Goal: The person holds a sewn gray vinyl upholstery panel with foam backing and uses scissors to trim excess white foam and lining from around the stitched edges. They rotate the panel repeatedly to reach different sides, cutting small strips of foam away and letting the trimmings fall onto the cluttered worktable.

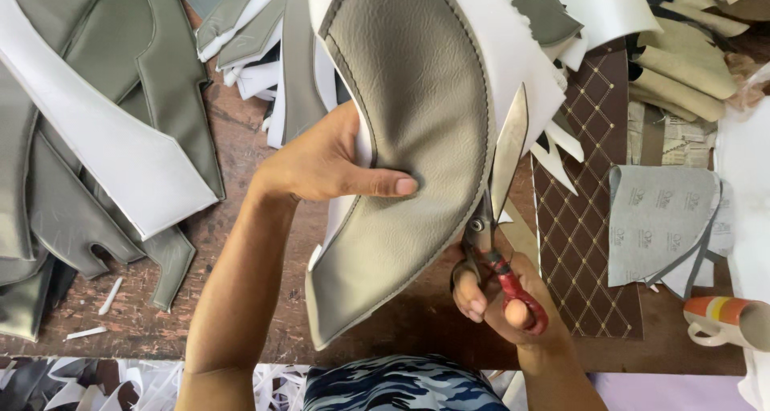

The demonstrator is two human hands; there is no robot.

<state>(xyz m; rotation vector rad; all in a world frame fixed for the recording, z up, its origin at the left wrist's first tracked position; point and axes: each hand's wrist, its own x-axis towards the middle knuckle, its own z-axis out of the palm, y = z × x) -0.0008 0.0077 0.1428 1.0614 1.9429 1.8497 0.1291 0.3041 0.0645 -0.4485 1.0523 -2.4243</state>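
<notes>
My left hand [325, 164] grips a curved grey leather piece [417, 114] with a stitched edge and white foam backing, thumb pressed on its face. My right hand [501, 299] holds red-handled scissors [499, 194] with the blades open along the piece's right edge, where white foam sticks out beyond the stitching. The piece is held up above a brown wooden table [241, 138].
Stacks of grey and white cut pieces [104, 130] lie at the left. A brown quilted diamond-pattern strip [589, 218], grey sandpaper sheets [658, 222], tan pieces [690, 66] and an orange-and-white mug [726, 319] sit at the right. White trimmings [88, 379] litter the near edge.
</notes>
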